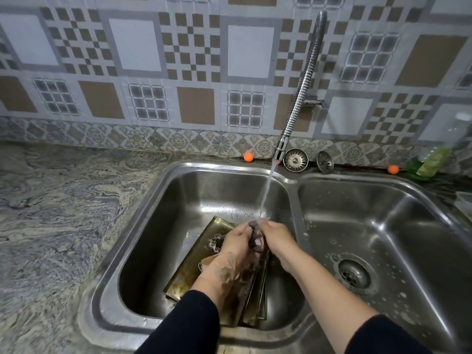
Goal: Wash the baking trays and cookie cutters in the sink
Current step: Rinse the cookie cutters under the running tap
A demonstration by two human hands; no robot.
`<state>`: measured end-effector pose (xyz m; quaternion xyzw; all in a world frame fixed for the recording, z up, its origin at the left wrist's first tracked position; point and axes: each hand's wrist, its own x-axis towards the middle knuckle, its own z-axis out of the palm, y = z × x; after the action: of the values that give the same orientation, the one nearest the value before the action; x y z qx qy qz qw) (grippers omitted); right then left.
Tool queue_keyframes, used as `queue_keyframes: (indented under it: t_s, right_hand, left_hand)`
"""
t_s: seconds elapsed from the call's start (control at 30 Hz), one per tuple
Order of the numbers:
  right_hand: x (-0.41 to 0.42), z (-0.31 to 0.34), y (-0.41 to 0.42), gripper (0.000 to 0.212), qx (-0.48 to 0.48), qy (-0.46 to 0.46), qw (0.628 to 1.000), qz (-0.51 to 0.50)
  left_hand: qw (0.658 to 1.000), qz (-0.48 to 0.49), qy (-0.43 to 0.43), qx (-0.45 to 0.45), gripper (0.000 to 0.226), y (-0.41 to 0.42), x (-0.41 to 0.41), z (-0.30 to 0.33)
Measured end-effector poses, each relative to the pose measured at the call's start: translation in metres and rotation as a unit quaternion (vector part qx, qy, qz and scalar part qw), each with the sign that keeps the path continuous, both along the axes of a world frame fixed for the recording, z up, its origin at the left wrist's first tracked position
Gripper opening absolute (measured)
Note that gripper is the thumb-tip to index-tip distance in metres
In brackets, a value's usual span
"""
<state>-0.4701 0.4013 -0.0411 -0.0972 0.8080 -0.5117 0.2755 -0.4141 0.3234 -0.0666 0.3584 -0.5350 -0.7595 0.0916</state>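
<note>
Patterned tile wall [194, 60] runs behind everything, squares and checker blocks in brown, grey and white. Below it, marbled stone worktop [51, 213] fills the left side. Set into the worktop: double stainless sink [153, 200], left basin and right basin [408, 238] divided by a narrow ridge. Right basin holds water droplets and an open drain [353, 274].

Flexible metal tap [304, 83] hangs from the wall, its spout above the back rim of the left basin. Water stream [267, 192] runs down at a slight angle and lands on the hands.

Baking trays [189, 274], gold-toned and stained brown, lie stacked on the floor of the left basin, tilted toward its right wall. A flower-shaped cookie cutter [217, 242] rests on the upper tray, just left of the left hand.

Left hand [236, 242] and right hand [274, 236] meet under the stream, above the trays. Both curl around a dark scalloped cookie cutter held [256, 238] between them; the cutter's edge shows in the gap between the palms. Dark sleeves cover both forearms near the bottom edge.

Two sink strainers [296, 159] lean against the wall behind the ridge. Green bottle [434, 159] stands at far right, blurred. Two small orange balls [248, 157] sit on the back ledge, well apart.
</note>
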Motion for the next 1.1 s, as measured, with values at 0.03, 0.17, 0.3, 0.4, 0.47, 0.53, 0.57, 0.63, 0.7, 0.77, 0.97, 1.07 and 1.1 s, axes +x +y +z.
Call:
queue_keyframes:
  t_s: [0.03, 0.17, 0.3, 0.4, 0.47, 0.53, 0.57, 0.63, 0.7, 0.77, 0.97, 1.07, 1.1]
  right_hand:
    - [-0.001, 0.002, 0.001, 0.035, -0.016, -0.028, 0.999, 0.005]
    - [-0.005, 0.005, 0.010, 0.025, -0.064, -0.140, 0.988, 0.032]
    - [-0.008, 0.007, 0.017, 0.020, -0.064, -0.187, 0.980, 0.003]
    - [-0.015, 0.005, 0.019, 0.016, -0.075, -0.170, 0.982, -0.018]
    - [-0.017, 0.005, 0.020, 0.013, -0.134, -0.186, 0.973, -0.039]
    - [-0.015, 0.005, 0.021, 0.014, -0.189, -0.206, 0.959, -0.055]
    - [-0.013, 0.005, 0.021, 0.015, -0.213, -0.213, 0.952, -0.058]
    - [-0.009, 0.004, 0.023, 0.017, -0.240, -0.212, 0.946, -0.055]
    - [-0.007, 0.006, 0.026, 0.015, -0.231, -0.211, 0.949, -0.034]
    - [-0.008, 0.009, 0.028, 0.020, -0.213, -0.241, 0.947, -0.004]
    - [-0.017, 0.019, 0.027, 0.028, -0.173, -0.282, 0.942, 0.058]
    - [-0.021, 0.019, 0.027, 0.039, -0.114, -0.190, 0.971, 0.094]
    - [-0.022, 0.020, 0.028, 0.047, -0.077, -0.128, 0.983, 0.102]
  left_hand:
    - [0.999, 0.009, -0.013, -0.049, 0.029, -0.004, 0.001, -0.004]
    - [0.952, -0.022, -0.063, -0.300, 0.008, -0.014, 0.005, -0.007]
    - [0.915, -0.088, -0.060, -0.390, 0.015, -0.012, 0.002, -0.001]
    - [0.943, -0.028, -0.029, -0.331, 0.024, -0.008, -0.003, 0.003]
    - [0.958, 0.010, -0.024, -0.284, 0.036, -0.008, -0.007, 0.005]
    - [0.968, 0.037, -0.032, -0.247, 0.049, -0.009, -0.009, 0.007]
    - [0.972, 0.046, -0.037, -0.226, 0.052, -0.010, -0.009, 0.007]
    - [0.977, 0.057, -0.042, -0.201, 0.044, -0.011, -0.006, 0.008]
    - [0.969, 0.059, -0.033, -0.237, 0.032, -0.011, -0.002, 0.009]
    - [0.953, 0.052, -0.007, -0.297, 0.025, -0.012, 0.003, 0.010]
    - [0.934, 0.035, 0.061, -0.351, 0.029, -0.011, 0.010, 0.018]
    - [0.936, 0.017, 0.059, -0.346, 0.030, -0.014, 0.008, 0.017]
    - [0.936, 0.008, 0.059, -0.348, 0.029, -0.014, 0.006, 0.016]
